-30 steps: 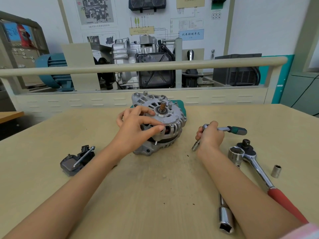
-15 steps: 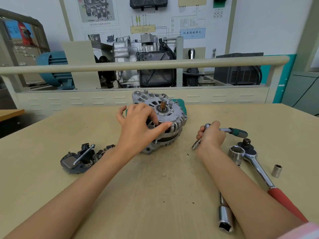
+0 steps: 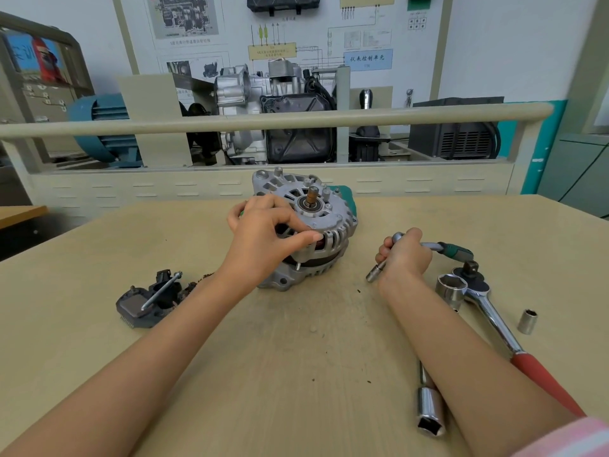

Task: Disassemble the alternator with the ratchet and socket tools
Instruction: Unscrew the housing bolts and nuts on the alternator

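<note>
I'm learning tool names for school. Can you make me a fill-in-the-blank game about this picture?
1. The left hand rests on the silver ____.
2. The right hand holds the small ratchet with the ____ handle.
3. The big ratchet lying on the table has a ____ handle.
4. The black removed part lies to the ____ of the left arm.

Missing words: alternator; green; red; left

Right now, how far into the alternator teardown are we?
Done: a black rear part lies off to the left with a long bolt on it. In hand: left hand grips the alternator; right hand holds the small ratchet. Left: housing halves look joined.
</note>
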Demonstrator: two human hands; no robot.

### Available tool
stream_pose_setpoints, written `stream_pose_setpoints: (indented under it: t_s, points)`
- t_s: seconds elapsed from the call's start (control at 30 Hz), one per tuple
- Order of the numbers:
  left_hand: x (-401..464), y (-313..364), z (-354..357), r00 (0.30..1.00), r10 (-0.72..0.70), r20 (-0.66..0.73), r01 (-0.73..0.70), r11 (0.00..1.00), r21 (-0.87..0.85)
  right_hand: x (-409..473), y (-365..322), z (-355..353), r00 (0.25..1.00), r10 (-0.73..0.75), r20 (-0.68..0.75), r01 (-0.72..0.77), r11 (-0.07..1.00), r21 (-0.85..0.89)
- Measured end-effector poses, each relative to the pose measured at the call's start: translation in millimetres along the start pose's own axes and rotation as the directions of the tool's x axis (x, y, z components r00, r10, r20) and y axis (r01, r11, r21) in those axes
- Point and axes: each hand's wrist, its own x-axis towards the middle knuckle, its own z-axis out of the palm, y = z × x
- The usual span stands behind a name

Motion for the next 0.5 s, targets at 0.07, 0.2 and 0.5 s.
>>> stream_pose_setpoints:
  t_s: [0.07,0.2,0.5]
  points:
    - [-1,0,2,0.999,-0.001,-0.034,0.001,1.0,0.001,0,0,0,1.0,0.002,0.016,-0.002,1.0,-0.001]
    - [-1,1,9,0.993,0.047,-0.112,-0.026,0.984,0.176,-2,0,1,0.997,-0.003,0.082,0.002,1.0,0.007]
    - [3,-10,-13,0.97,0.095,0.224,-0.095,0.995,-0.011,-3,1,3,0.982,-0.03,0.188,0.025,0.999,0.025]
